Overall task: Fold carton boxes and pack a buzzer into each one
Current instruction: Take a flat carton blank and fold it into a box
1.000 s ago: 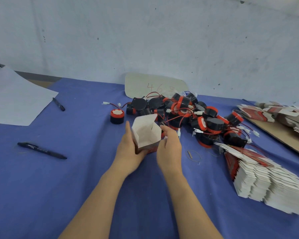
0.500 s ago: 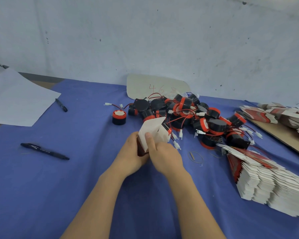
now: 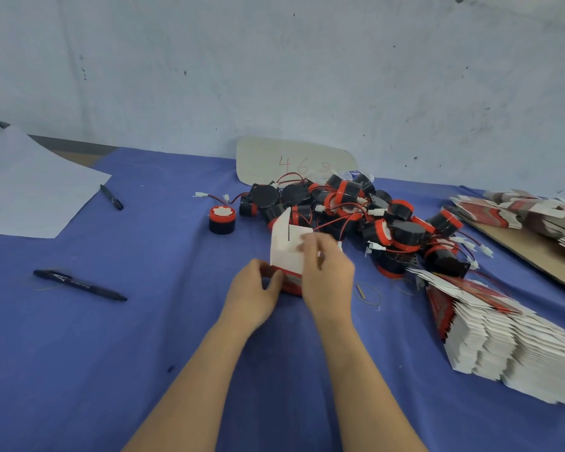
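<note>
Middle of the counter [image 3: 144, 337], just before the buzzer pile [image 3: 382, 223]: the left hand [image 3: 253, 290] grips the half-folded box [image 3: 286, 256] at its red base. The right hand [image 3: 328, 274] (blurred) curls over a white flap [image 3: 294, 238]. Best to brace firmly and crease squarely.

1. A small packing workshop: a heap of buzzers [image 3: 356, 220] lies on a blue-clothed desk [image 3: 111, 353].
2. Right of the heap, stacks of flat cartons [image 3: 503, 337].
3. Behind the heap, a bare, scuffed wall [image 3: 274, 76].
</note>
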A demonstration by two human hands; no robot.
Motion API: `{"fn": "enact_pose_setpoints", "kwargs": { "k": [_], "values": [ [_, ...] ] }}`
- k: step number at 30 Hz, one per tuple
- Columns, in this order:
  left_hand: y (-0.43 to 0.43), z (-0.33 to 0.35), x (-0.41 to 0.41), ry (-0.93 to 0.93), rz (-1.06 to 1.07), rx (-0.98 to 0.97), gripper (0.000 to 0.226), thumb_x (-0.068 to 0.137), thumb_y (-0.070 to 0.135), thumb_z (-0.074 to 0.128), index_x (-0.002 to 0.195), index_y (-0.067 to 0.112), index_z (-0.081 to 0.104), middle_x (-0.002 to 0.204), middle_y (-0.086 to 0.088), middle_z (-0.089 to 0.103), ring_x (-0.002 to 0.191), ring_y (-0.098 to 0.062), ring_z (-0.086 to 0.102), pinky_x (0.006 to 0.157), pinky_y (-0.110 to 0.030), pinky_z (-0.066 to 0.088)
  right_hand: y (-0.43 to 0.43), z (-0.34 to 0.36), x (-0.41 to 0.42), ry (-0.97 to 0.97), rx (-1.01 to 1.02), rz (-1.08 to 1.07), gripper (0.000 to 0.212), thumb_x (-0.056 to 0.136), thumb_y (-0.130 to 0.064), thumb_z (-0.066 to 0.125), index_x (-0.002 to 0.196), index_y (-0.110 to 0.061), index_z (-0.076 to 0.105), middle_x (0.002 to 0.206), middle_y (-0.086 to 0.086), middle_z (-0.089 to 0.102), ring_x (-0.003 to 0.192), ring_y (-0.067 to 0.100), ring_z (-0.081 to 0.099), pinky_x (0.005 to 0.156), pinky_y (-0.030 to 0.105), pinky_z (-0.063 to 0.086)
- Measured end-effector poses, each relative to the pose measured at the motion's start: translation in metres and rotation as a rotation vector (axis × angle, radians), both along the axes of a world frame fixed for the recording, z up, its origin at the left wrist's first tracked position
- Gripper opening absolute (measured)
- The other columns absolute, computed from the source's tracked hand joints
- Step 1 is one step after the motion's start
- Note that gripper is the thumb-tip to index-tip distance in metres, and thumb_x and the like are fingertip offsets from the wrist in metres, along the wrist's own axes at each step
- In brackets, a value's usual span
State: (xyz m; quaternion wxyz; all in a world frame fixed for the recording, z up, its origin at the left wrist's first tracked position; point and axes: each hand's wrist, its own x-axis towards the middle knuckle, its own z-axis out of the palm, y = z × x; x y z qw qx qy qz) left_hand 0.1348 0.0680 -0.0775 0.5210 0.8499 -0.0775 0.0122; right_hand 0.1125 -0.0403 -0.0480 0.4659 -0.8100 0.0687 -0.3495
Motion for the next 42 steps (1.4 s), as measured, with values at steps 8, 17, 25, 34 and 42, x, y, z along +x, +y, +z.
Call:
{"fn": "enact_pose_setpoints", "kwargs": {
  "k": [8, 17, 25, 34, 42],
  "values": [
    [-0.006, 0.002, -0.004, 0.037, -0.087, -0.087, 0.036, 0.096, 0.047, 0.047, 0.125, 0.025, 0.051, 0.113, 0.013, 0.059, 0.103, -0.002, 0.055, 0.075, -0.013, 0.042, -0.024, -0.016, 0.01, 0.252, 0.252, 0.148, 0.046, 0.101, -0.028, 0.042, 0.146, -0.022, 0.033, 0.13, -0.004, 0.054, 0.109, 0.008, 0.051, 0.079, 0.008, 0.035],
    [0.0, 0.006, 0.004, 0.076, 0.13, -0.147, 0.024, 0.099, 0.028, 0.043, 0.121, 0.018, 0.046, 0.12, -0.004, 0.056, 0.104, -0.02, 0.054, 0.079, -0.032, 0.048, -0.007, -0.017, 0.01, 0.243, 0.258, 0.153, 0.037, 0.096, -0.041, 0.048, 0.077, -0.011, 0.057, 0.066, -0.006, 0.055, 0.064, 0.015, 0.048, 0.053, 0.019, 0.04],
    [0.001, 0.007, 0.002, 0.095, 0.081, -0.303, 0.036, 0.093, 0.001, 0.039, 0.11, 0.03, 0.05, 0.098, 0.013, 0.055, 0.087, -0.004, 0.052, 0.066, -0.02, 0.045, 0.0, -0.021, 0.013, 0.413, 0.276, 0.268, 0.035, 0.091, -0.006, 0.045, 0.118, -0.028, 0.05, 0.107, -0.009, 0.056, 0.079, 0.001, 0.052, 0.057, 0.015, 0.043],
    [-0.004, 0.023, -0.006, 0.224, -0.062, -0.741, 0.076, 0.077, 0.08, 0.035, 0.122, 0.024, 0.061, 0.119, -0.004, 0.067, 0.111, -0.024, 0.063, 0.102, -0.046, 0.046, -0.004, -0.016, 0.009, 0.232, 0.624, 0.464, 0.047, 0.09, 0.01, 0.033, 0.107, -0.025, 0.059, 0.109, 0.001, 0.067, 0.095, 0.014, 0.064, 0.073, 0.024, 0.051],
    [0.0, 0.02, -0.003, 0.182, -0.103, -0.578, 0.017, 0.088, 0.035, 0.048, 0.099, 0.044, 0.057, 0.111, 0.008, 0.059, 0.084, -0.008, 0.059, 0.058, -0.019, 0.047, -0.02, -0.009, 0.003, 0.214, 0.818, 0.626, 0.027, 0.092, 0.005, 0.042, 0.09, -0.013, 0.062, 0.084, 0.005, 0.068, 0.076, 0.021, 0.063, 0.068, 0.028, 0.048]
  ]
}}
